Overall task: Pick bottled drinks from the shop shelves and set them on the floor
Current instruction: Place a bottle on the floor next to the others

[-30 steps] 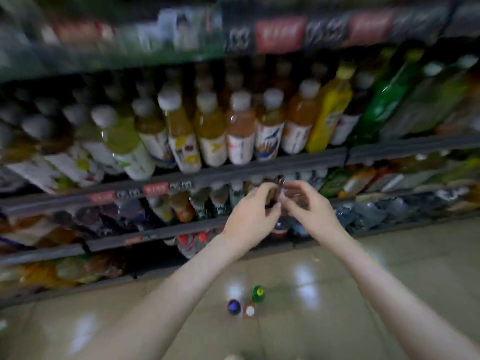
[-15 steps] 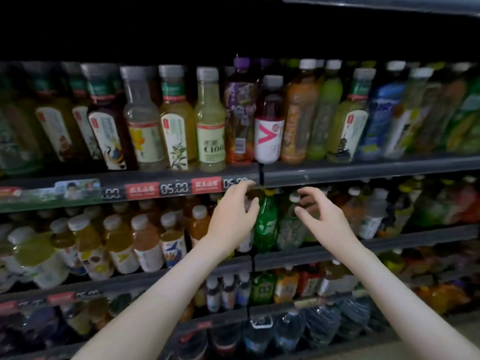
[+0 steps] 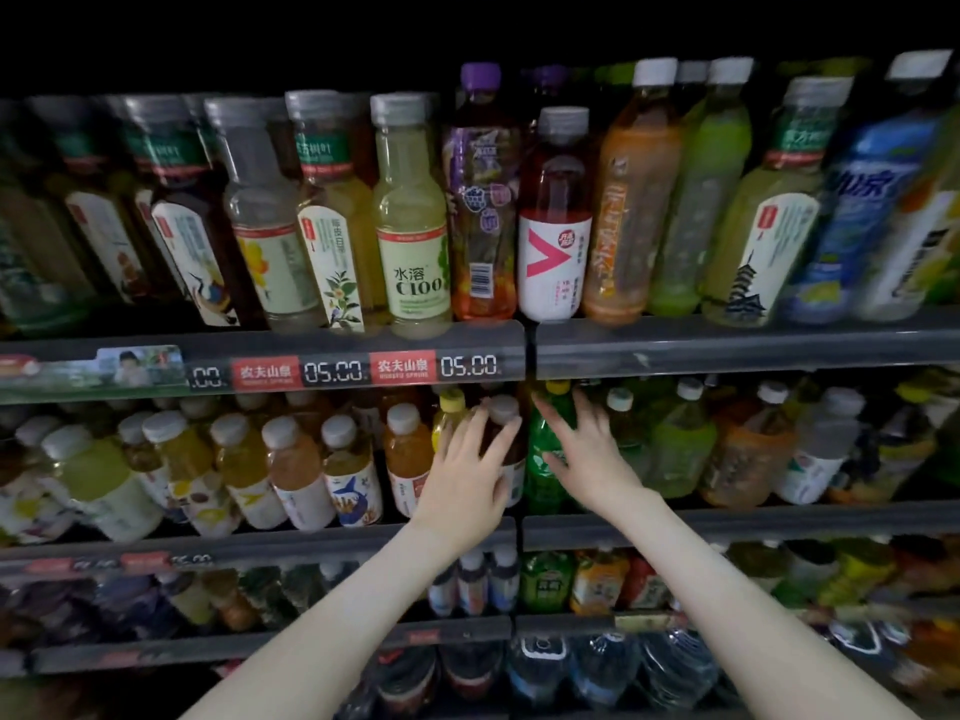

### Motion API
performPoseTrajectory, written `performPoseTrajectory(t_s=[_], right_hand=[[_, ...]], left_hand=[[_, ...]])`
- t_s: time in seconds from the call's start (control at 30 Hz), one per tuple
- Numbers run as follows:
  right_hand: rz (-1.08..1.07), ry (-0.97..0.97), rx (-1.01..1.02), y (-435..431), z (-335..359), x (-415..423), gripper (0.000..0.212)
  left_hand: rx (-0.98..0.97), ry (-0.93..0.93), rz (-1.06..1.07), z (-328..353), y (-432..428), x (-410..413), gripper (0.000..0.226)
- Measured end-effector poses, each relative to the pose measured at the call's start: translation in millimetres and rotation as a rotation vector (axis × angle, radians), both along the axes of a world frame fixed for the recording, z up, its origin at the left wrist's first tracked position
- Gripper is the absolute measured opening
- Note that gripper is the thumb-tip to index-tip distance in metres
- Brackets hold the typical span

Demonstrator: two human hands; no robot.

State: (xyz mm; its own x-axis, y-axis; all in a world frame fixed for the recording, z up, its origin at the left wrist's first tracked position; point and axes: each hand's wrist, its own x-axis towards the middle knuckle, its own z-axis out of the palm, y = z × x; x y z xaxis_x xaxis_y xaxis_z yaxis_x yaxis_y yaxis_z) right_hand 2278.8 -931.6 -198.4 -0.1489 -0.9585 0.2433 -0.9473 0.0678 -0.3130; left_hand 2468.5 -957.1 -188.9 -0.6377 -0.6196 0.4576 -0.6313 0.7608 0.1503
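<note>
Both my hands reach into the second shelf of bottled drinks. My left hand (image 3: 470, 459) lies with spread fingers over a dark brown bottle with a white cap (image 3: 506, 423), next to a yellow-capped bottle (image 3: 448, 414). My right hand (image 3: 584, 449) has its fingers spread against a green bottle with a yellow cap (image 3: 543, 459). Neither hand has its fingers curled round a bottle. The floor is out of view.
The upper shelf (image 3: 727, 345) carries tall tea, juice and a red-and-white bottle (image 3: 555, 226), with price tags (image 3: 363, 368) on its rail. Orange and yellow juice bottles (image 3: 291, 465) fill the second shelf's left. Lower shelves (image 3: 727, 527) hold more drinks and water bottles.
The view rose from the floor and low shelves to the upper shelves. My hands, together near a low shelf a second ago, parted and moved onto the second-shelf bottles.
</note>
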Motion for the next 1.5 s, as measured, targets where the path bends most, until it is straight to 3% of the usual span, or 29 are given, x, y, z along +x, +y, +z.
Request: performPoseTrajectory(t_s=[0.17, 0.37, 0.47, 0.7, 0.8, 0.87, 0.97, 1.03, 1.23, 1.5], right_hand=[[0.021, -0.084, 0.052, -11.4, -7.8, -2.5, 0.071], [0.215, 0.077, -0.045, 27.4, -12.2, 5.6, 0.058], [0.292, 0.056, -0.082, 53.5, -9.3, 7.8, 0.054], [0.360, -0.040, -0.285, 110.4, 34.0, 4.7, 0.058], [0.405, -0.086, -0.380, 138.0, 43.0, -4.2, 0.052], [0.355, -0.148, -0.341, 150.9, 40.8, -4.6, 0.052], [0.209, -0.150, -0.076, 160.2, 19.8, 4.1, 0.031], [0.204, -0.266, 0.131, 162.1, -9.0, 12.8, 0.022], [0.055, -0.498, 0.416, 162.8, -163.5, 38.9, 0.024], [0.065, -0.379, 0.818, 185.7, -496.9, 98.8, 0.030]], left_hand=[[0.068, -0.144, 0.052, -15.9, -18.1, -13.1, 0.074], [0.056, -0.112, 0.014, -30.1, -8.6, -22.7, 0.071], [0.078, -0.099, -0.002, -38.0, 3.2, -31.3, 0.080], [0.416, 0.419, -0.131, -24.4, 51.5, -55.1, 0.070], [0.553, 0.475, -0.070, -23.3, 82.3, -50.0, 0.069], [0.539, 0.397, -0.056, -38.7, 105.4, -47.3, 0.072], [0.589, 0.302, 0.031, -72.6, 140.4, -41.5, 0.081], [0.703, 0.309, 0.113, -99.1, 158.8, -33.5, 0.080], [0.968, 0.286, 0.274, -220.9, 188.4, 6.4, 0.068], [1.137, -0.011, 0.456, -486.7, 233.5, 80.7, 0.065]])
